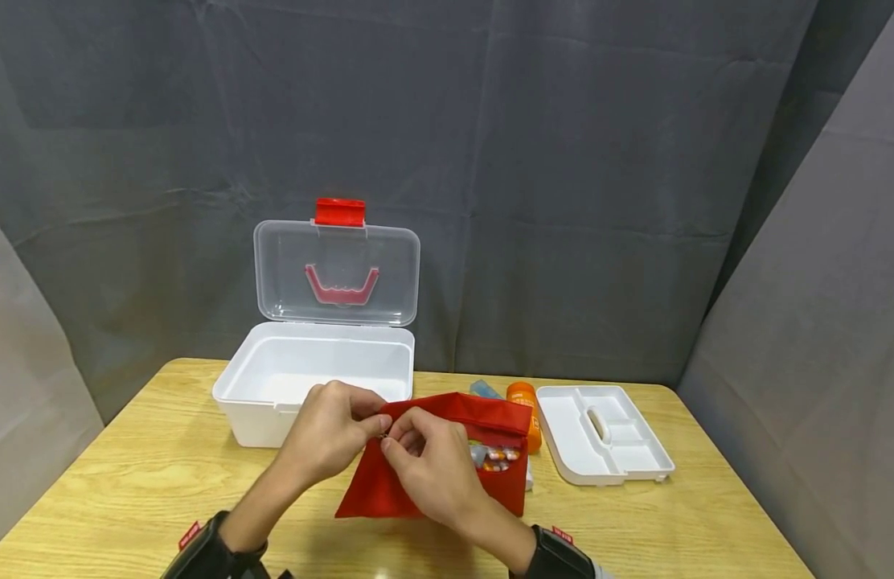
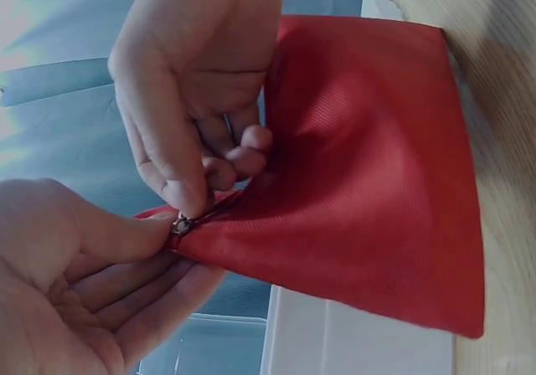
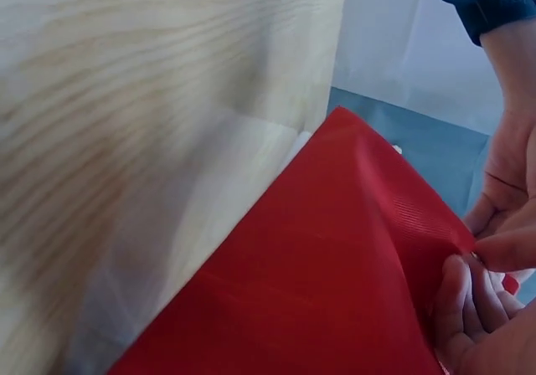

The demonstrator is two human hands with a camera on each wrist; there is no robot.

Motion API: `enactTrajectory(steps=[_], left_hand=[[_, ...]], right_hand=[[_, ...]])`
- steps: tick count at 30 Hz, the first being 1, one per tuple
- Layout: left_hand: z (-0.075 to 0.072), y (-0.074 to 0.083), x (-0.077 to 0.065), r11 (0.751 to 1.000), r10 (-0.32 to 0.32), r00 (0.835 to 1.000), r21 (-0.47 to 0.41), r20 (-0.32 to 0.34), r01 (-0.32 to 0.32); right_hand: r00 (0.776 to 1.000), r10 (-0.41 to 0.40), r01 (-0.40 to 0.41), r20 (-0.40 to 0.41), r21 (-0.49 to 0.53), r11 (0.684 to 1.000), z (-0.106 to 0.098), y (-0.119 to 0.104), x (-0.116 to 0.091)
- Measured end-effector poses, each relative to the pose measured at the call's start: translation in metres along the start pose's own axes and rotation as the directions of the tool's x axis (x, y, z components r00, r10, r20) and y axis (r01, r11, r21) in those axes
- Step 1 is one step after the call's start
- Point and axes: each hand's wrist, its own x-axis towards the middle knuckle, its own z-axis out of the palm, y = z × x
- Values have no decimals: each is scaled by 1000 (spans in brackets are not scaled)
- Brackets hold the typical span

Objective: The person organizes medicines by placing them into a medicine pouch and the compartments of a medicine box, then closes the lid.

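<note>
A red fabric pouch (image 1: 378, 490) with a zipper along its upper edge is held up over the table between both hands. My left hand (image 1: 331, 434) pinches the pouch's upper left corner between thumb and fingers. Close beside it, my right hand (image 1: 440, 470) pinches the small metal zipper pull (image 2: 182, 224) at that same corner. Capsules and other small items (image 1: 496, 457) show on the pouch's front, right of the right hand; whether inside or printed, I cannot tell. The right hand covers the middle of the pouch.
Behind the left hand stands a white box (image 1: 252, 414) with its clear lid (image 1: 288, 273) raised. An orange bottle (image 1: 522, 394) and a bluish item (image 1: 483, 389) sit partly hidden behind the pouch. A white divided tray (image 1: 577, 462) lies on the wooden table (image 1: 707, 523) at right.
</note>
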Motion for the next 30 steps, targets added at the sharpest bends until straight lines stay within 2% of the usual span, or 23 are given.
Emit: enactTrajectory(steps=[3, 11, 21, 30], left_hand=[[1, -1, 1, 1000, -2, 1000, -11, -24, 2], [1, -4, 1, 1000, -1, 999, -15, -45, 0], [-2, -11, 1, 1000, -26, 999, -9, -48, 25], [-6, -18, 1, 999, -39, 997, 19, -64, 40]], right_hand=[[1000, -16, 16, 18, -6, 1000, -2, 1, 4], [997, 6, -1, 76, -60, 998, -10, 7, 11], [987, 97, -75, 131, -166, 983, -34, 12, 9], [981, 142, -114, 129, -205, 972, -56, 19, 7]])
